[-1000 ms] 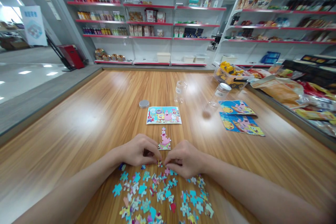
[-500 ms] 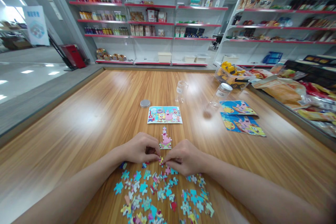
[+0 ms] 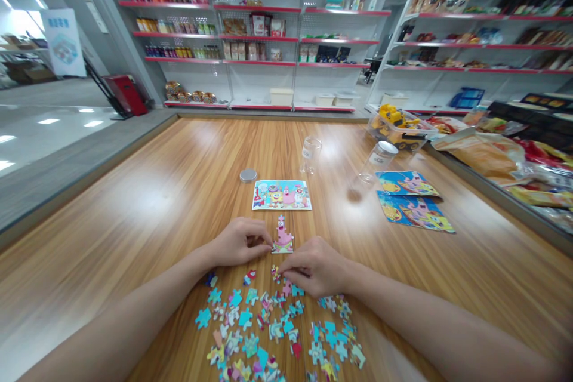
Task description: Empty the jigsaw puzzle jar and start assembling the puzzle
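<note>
A joined section of jigsaw puzzle (image 3: 282, 237), showing a pink cartoon figure, lies in front of me below a printed reference picture (image 3: 282, 195). My left hand (image 3: 242, 242) is closed, thumb and fingertips together at the section's lower left edge; whatever they may pinch is hidden. Just below the section, my right hand (image 3: 316, 267) is closed, its fingertips at the right side of a small yellow and pink puzzle piece (image 3: 274, 273). Loose puzzle pieces (image 3: 250, 345), many of them light blue, spread over the table nearest to me.
On the wooden table (image 3: 215, 149) are a silver lid (image 3: 248, 175), an uncapped clear jar (image 3: 310, 155), a lidded jar (image 3: 378, 160) and two blue cartoon sheets (image 3: 416, 212). A bin of yellow toy vehicles (image 3: 400, 128) stands back right, near packaged snacks (image 3: 481, 155).
My left hand has moved up and away from the yellow piece to the joined section's edge, uncovering a red and blue piece below. My right hand stays nearly in place.
</note>
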The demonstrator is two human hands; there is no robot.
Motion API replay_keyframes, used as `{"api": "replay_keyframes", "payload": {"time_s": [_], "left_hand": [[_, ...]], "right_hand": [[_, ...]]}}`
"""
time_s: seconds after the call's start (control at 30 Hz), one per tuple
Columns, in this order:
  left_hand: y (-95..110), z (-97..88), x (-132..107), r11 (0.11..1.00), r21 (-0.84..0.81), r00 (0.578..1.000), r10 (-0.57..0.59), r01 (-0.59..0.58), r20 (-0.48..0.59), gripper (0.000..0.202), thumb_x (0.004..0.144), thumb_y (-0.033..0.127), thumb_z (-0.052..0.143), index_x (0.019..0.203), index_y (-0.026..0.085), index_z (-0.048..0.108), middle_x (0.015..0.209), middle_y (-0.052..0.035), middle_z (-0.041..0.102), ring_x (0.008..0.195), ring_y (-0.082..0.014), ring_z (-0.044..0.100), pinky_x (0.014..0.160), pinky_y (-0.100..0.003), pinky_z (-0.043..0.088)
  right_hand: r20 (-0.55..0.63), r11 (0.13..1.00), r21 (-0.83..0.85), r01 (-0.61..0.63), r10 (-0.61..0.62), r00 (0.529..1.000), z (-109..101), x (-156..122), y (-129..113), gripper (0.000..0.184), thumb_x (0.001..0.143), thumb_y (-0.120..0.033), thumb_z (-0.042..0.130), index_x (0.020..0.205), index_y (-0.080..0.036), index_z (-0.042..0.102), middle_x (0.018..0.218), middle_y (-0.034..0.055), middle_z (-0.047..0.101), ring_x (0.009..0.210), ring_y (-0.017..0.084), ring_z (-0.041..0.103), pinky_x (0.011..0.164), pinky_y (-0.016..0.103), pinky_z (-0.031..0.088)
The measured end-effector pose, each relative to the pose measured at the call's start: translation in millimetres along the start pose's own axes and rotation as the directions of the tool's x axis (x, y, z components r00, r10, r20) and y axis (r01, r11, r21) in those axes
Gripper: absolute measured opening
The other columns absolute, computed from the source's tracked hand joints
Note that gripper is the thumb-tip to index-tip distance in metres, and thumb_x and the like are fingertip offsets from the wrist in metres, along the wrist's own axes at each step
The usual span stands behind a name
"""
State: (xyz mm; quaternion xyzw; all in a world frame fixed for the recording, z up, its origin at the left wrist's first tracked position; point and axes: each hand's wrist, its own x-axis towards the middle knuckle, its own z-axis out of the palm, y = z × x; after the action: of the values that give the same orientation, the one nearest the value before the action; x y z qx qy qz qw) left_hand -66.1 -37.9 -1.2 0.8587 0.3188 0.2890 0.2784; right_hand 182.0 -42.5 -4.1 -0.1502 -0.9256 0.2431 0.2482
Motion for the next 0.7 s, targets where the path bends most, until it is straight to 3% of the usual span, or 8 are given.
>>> {"api": "replay_keyframes", "payload": {"time_s": [0.2,0.33,0.5,0.7], "left_hand": [[0.4,-3.1,-0.8,0.999,-0.024,0.997,0.028,-0.026,0.073,0.017,0.091,0.026,0.062,0.086,0.013,0.071,0.074,-0.0033,0.066,0.061,-0.0101,0.055,0.057,-0.020,0.040],[-1.4,-0.4,-1.2,0.996,0.078,0.999,0.042,-0.045,0.034,0.019,0.091,0.028,0.063,0.104,0.018,0.074,0.081,-0.0033,0.060,0.065,-0.0113,0.052,0.060,-0.021,0.040],[-2.7,3.4,-2.8,0.988,0.155,1.000,0.025,-0.025,0.003,0.019,0.092,0.029,0.064,0.105,0.021,0.076,0.090,-0.0051,0.059,0.076,-0.0138,0.057,0.067,-0.023,0.044],[-3.6,4.4,-3.3,0.985,0.168,0.999,0.034,-0.034,-0.002,0.018,0.093,0.029,0.063,0.102,0.020,0.076,0.087,-0.0047,0.059,0.075,-0.0137,0.057,0.066,-0.023,0.044]], "right_hand": [[-0.012,0.995,0.097,-0.006,0.007,1.000,-2.0,-0.5,0.4,0.024,0.074,-0.013,0.052,0.083,-0.014,0.074,0.054,-0.0003,0.061,0.044,0.008,0.050,0.046,0.019,0.039],[0.003,0.995,0.097,-0.014,0.013,1.000,-3.0,-0.7,-0.8,0.025,0.070,-0.010,0.053,0.083,-0.015,0.074,0.056,-0.0008,0.063,0.045,0.009,0.052,0.047,0.019,0.040],[0.016,0.998,0.054,-0.023,0.022,1.000,-2.7,-0.5,-1.9,0.019,0.072,-0.013,0.058,0.082,-0.017,0.074,0.055,-0.0019,0.061,0.047,0.010,0.054,0.048,0.019,0.039],[0.014,1.000,-0.005,-0.026,0.026,1.000,-3.1,-0.6,-0.3,0.021,0.080,-0.016,0.055,0.088,-0.017,0.074,0.054,-0.0012,0.060,0.047,0.010,0.054,0.048,0.021,0.039]]}}
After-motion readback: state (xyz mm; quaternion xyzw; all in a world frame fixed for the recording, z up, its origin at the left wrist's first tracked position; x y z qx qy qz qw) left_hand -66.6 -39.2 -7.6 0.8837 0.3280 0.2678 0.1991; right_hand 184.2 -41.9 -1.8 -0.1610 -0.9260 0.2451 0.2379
